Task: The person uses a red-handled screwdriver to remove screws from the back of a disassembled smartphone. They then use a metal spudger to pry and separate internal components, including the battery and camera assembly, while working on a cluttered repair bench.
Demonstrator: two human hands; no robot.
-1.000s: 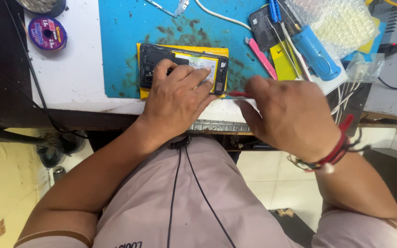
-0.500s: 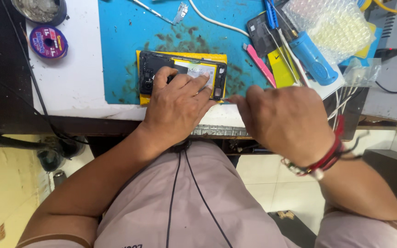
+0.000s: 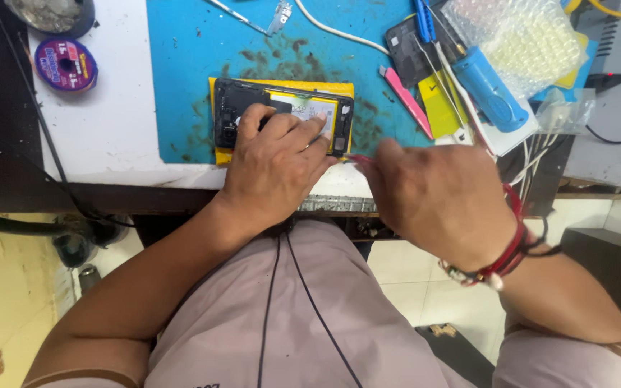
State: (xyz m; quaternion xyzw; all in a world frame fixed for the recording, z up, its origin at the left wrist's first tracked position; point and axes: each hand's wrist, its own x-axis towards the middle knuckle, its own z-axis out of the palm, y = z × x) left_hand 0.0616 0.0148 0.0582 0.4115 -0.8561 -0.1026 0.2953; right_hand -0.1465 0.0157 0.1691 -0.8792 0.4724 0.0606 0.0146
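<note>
An opened black phone [image 3: 238, 100] with its back off lies on a yellow pad [image 3: 339, 90] on the blue work mat [image 3: 181, 79]. My left hand [image 3: 274, 169] rests on the phone, fingers spread over its battery and lower half, pressing it down. My right hand [image 3: 436, 197] is closed around a thin red-handled tool [image 3: 359, 159] whose tip points at the phone's right end. A red thread bracelet sits on my right wrist.
A purple solder spool [image 3: 66, 63] and a grey dish [image 3: 52, 14] sit far left. Tweezers [image 3: 242, 18], a white cable [image 3: 339, 32], a pink pry tool [image 3: 405, 100], a blue cylinder tool [image 3: 489, 88] and bubble wrap [image 3: 522, 39] lie to the right. The bench edge runs under my hands.
My right hand has shifted slightly left toward the phone's right end with the red tool. My left hand stays pressed on the phone.
</note>
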